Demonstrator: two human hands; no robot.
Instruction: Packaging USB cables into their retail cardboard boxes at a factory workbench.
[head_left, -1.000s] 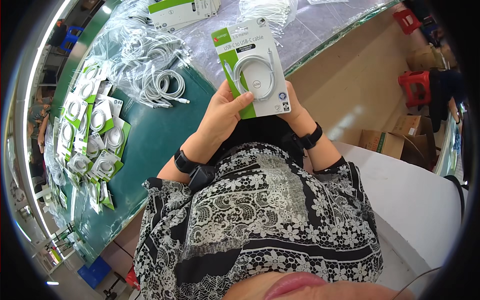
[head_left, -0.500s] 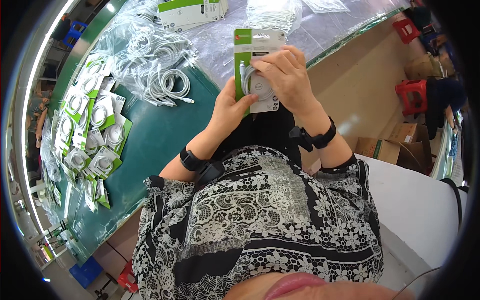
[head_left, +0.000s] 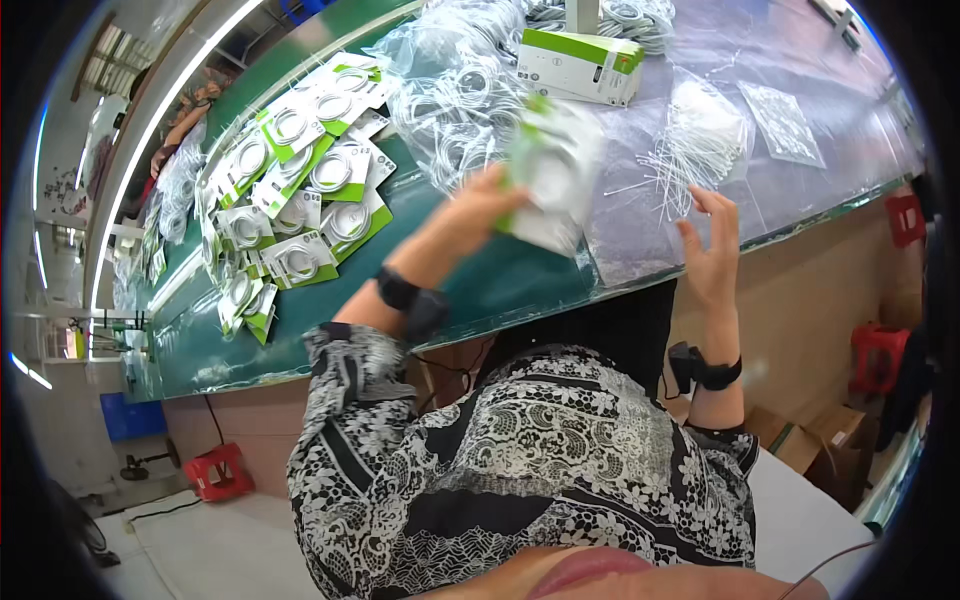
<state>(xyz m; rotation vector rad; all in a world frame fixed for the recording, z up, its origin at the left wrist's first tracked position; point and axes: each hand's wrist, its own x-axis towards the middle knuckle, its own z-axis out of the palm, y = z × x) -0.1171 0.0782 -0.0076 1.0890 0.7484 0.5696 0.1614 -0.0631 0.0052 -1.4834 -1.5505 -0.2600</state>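
My left hand (head_left: 482, 212) grips the edge of a green-and-white packaging card (head_left: 552, 185) with a white coiled cable on its front. The card is blurred by motion above the table. My right hand (head_left: 712, 252) is apart from the card, its thumb and fingers spread, with nothing visible between them. Just beyond its fingertips lies a loose bundle of thin white ties (head_left: 690, 150), partly in a clear bag. To the left of my left hand, many similar carded cables (head_left: 300, 180) lie in an overlapping pile.
Clear plastic bags of coiled white cables (head_left: 465, 110) lie behind the held card. Beside them sits a stack of flat green-and-white cards (head_left: 578, 68). A small clear bag (head_left: 782, 122) lies at the right. Red stools (head_left: 880, 355) and cardboard boxes (head_left: 820, 445) stand on the floor.
Both hands were on the carded cable. My right hand has let go and moved right toward the white ties. My left hand carries the card; the view has swung left.
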